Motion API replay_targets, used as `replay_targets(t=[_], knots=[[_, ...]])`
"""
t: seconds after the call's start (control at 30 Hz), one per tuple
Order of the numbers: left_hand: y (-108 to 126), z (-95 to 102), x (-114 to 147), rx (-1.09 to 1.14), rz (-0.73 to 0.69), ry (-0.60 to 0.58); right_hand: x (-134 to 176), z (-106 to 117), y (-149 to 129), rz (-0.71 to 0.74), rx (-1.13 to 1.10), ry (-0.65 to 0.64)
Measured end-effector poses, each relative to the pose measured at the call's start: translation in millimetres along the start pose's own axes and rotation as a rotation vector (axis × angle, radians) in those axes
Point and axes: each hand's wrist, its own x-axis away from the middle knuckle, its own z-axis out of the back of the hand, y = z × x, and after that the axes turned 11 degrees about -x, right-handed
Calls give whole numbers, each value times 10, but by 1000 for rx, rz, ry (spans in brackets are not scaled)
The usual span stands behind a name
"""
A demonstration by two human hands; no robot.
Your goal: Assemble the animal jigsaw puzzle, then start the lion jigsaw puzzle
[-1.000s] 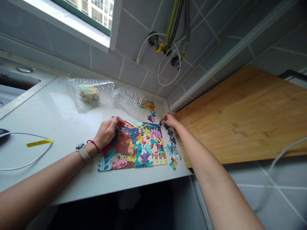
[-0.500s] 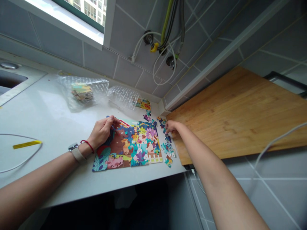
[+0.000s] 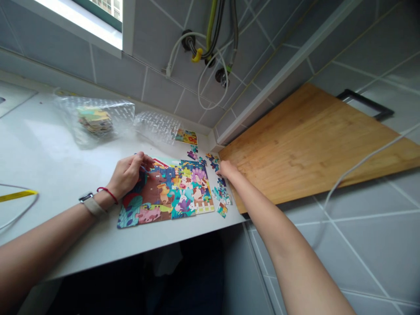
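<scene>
Near both hands (image 3: 126, 176), jigsaw puzzle (image 3: 169, 192)

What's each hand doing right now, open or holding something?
Left hand: fingers bent over the puzzle; can't tell if it holds anything.
Right hand: at the loose pieces; grip unclear.

- Two bare hands: left hand (image 3: 126, 175), right hand (image 3: 227, 169).
- One flat, multicoloured jigsaw puzzle (image 3: 167, 192).
- Two clear, printed plastic bags (image 3: 120, 113), far side.
- One brown, rectangular wooden board (image 3: 295, 148), right.
- One pale-strapped wristwatch (image 3: 93, 204).
- One red cord bracelet (image 3: 110, 193).

Puzzle (image 3: 164, 192), bags (image 3: 154, 126) on white countertop (image 3: 65, 164)
</scene>
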Motion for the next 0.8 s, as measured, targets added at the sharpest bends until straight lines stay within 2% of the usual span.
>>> replay_targets(t=[0.2, 0.3, 0.4, 0.6, 0.67, 0.8], knots=[[-40, 8, -14, -12, -31, 3, 248, 7, 104, -215, -62, -155], [-51, 6, -16, 7, -40, -13, 369, -34, 134, -264, -101, -182], [-50, 3, -12, 13, -44, -5, 458, -81, 160, -259, -126, -118], [-33, -1, -3, -8, -37, -27, 609, -121, 282, -185, -141, 143], [-24, -3, -4, -8, -36, -24, 644, -143, 306, -184, -176, 144], [-18, 2, -10, -1, -40, -15, 634, -215, 285, -228, -249, 66]])
